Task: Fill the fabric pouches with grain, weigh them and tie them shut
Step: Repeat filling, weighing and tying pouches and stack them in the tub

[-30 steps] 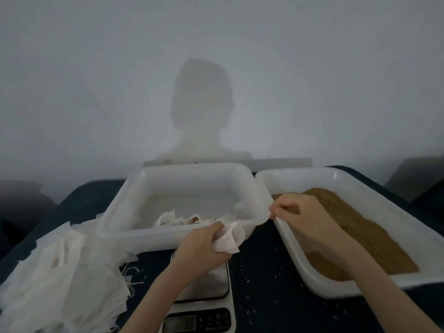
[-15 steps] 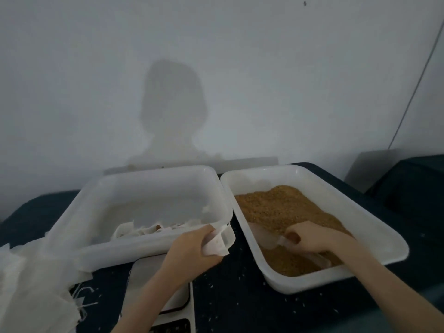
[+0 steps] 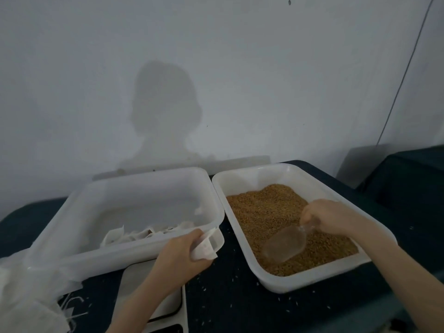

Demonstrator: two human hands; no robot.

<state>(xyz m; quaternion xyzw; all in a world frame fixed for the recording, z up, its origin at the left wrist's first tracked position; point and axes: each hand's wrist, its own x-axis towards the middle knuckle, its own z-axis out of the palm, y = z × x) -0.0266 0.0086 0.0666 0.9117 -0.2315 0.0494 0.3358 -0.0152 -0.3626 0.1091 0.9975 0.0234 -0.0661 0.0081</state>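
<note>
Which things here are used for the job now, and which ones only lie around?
In use:
left hand holding the pouch
right hand holding the clear scoop
grain in the right tray
scale

Lying about:
left tray
spare pouches
spilled grains

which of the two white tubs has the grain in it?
The right tub, where the right hand holds the clear scoop. The left tub holds only pouches.

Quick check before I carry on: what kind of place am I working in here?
Probably a small hand-packing bench in a plain room, not a factory line. A white plastic tray of brown grain with a clear plastic scoop, a white digital scale, and a pile of white fabric pouches sit on a dark cloth-covered table against a bare wall.
</note>
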